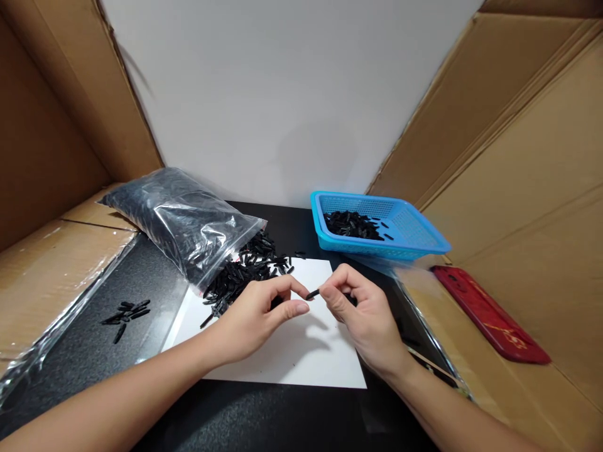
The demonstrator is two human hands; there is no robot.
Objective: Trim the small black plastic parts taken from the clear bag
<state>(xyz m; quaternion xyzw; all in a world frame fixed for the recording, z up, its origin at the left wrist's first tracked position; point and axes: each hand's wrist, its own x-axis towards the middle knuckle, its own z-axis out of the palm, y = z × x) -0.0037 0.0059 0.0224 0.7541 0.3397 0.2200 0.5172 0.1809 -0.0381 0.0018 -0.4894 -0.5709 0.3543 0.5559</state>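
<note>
A small, slim black piece point(313, 294) with a pointed end is pinched between the thumb and forefinger of my right hand point(365, 311). More dark pieces seem to be tucked in that palm, mostly hidden by the fingers. My left hand point(257, 317) hovers over the white sheet point(301, 358), its thumb and forefinger apart. The left forefinger tip is at the free end of the black piece; whether it presses on it I cannot tell. A loose heap of similar black pieces point(235, 279) lies beyond my left hand, partly on the sheet.
A clear zip bag point(174, 216) full of black pieces leans over the heap. At back right, a blue basket point(409, 229) holds more. Several pieces point(127, 314) lie at left on the black tabletop point(226, 414). A red phone case point(490, 314) rests on the cardboard point(537, 207).
</note>
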